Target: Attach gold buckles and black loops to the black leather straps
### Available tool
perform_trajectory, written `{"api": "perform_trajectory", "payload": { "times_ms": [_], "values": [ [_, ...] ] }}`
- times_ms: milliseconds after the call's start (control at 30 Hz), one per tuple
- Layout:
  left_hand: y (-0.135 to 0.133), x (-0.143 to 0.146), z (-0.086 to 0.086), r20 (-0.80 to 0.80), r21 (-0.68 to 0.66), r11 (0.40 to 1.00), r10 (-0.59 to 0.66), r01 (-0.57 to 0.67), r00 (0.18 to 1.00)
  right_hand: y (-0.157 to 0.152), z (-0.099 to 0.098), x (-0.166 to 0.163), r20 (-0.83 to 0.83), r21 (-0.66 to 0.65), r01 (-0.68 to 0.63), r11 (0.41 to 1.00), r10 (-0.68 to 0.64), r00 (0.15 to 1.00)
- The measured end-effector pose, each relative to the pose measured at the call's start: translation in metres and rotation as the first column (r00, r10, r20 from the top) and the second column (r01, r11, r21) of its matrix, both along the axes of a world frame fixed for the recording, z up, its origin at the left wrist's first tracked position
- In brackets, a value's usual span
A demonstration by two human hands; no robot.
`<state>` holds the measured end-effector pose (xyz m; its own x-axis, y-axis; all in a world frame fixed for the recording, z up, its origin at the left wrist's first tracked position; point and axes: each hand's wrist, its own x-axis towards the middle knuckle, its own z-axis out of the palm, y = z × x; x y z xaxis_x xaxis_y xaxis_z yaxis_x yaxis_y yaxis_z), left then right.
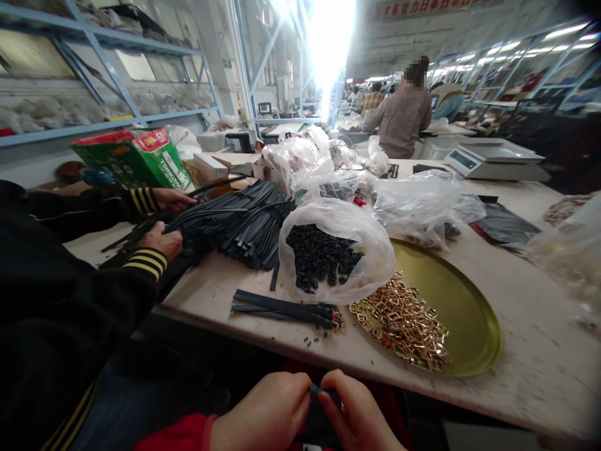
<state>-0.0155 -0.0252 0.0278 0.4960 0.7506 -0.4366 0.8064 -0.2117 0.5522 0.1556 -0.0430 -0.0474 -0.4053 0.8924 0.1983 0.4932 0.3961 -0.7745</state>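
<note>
At the bottom centre, just off the table's near edge, my left hand [270,407] and my right hand [354,410] are both closed on a small dark strap [315,391]. Most of the strap is hidden by my fingers. In front of them on the table lie a few finished-looking black straps [277,307] with gold buckles at their right ends. Behind those sits an open clear plastic bag [375,250] full of small black loops [319,254]. To its right, a pile of gold buckles [413,322] rests on a round gold tray [474,313].
A big bundle of black straps [248,219] lies left of the bag, where a co-worker's hands [162,241] hold straps. A green and red box [136,160], plastic bags [305,156] and a weighing scale [493,160] stand along the back. Another person [401,119] is farther off.
</note>
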Motion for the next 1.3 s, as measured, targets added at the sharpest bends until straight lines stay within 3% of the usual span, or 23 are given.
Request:
{"api": "perform_trajectory", "payload": {
  "times_ms": [167,267,400,533,667,967,1100,1167,1300],
  "values": [
    [-0.002,-0.004,0.005,0.060,-0.016,1.000,0.005,-0.004,0.998,0.000,0.002,0.000,-0.035,-0.081,0.029,0.996,-0.032,0.999],
    [-0.002,-0.004,0.003,0.051,-0.047,0.999,0.013,-0.010,0.999,-0.002,0.006,0.000,-0.139,-0.135,-0.015,0.991,-0.004,0.990],
    [0.001,-0.004,0.000,0.061,-0.072,0.997,0.007,-0.003,0.998,-0.005,0.006,-0.002,-0.254,-0.189,0.023,0.982,-0.071,0.965],
    [0.010,-0.006,0.009,0.122,-0.117,0.993,0.044,-0.029,0.992,0.002,0.004,-0.002,-0.291,-0.271,-0.023,0.962,-0.060,0.955],
    [0.024,-0.007,0.017,0.194,-0.127,0.989,0.105,-0.081,0.975,0.014,0.003,-0.002,-0.331,-0.256,0.012,0.967,-0.100,0.938],
    [0.032,0.000,-0.008,0.151,0.025,0.999,0.033,-0.037,0.988,0.018,-0.011,-0.013,-0.277,-0.203,0.104,0.974,-0.159,0.948],
    [0.054,-0.003,-0.009,0.047,0.128,0.990,-0.056,0.050,0.997,0.040,-0.006,-0.008,-0.137,-0.137,0.103,0.985,-0.122,0.983],
    [0.073,-0.006,-0.011,-0.010,0.235,0.970,-0.061,0.062,0.998,0.058,-0.002,-0.003,0.010,-0.006,0.192,0.981,-0.192,0.981],
    [0.102,-0.012,-0.024,-0.122,0.434,0.897,-0.033,0.083,0.992,0.089,0.001,0.001,0.264,0.220,0.297,0.929,-0.350,0.899]
  ]
}}
